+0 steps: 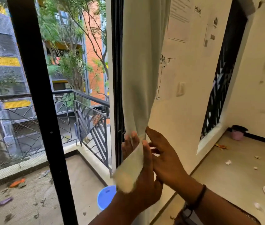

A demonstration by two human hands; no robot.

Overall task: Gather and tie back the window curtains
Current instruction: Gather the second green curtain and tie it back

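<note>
Hanging beside the black window frame (118,78), the pale green fabric curtain (143,62) is bunched narrow at its lower end, where I see both hands meet it. A loose band of the same pale cloth (131,166) wraps across the left hand (138,172), its end blurred below the palm. That hand's fingers (132,140) reach up behind the gathered fabric, fairly straight; I cannot tell whether they pinch it. The right hand (164,158) sits just beside it, fingers spread, with the index fingertip touching the bunched curtain. A dark band circles the right wrist (199,195).

Beyond the hands, a cream wall (185,111) carries printed paper sheets (178,20) and a line drawing of a figure (161,75). A blue plastic bucket (106,198) stands on the balcony floor, near the black metal railing (92,117).
</note>
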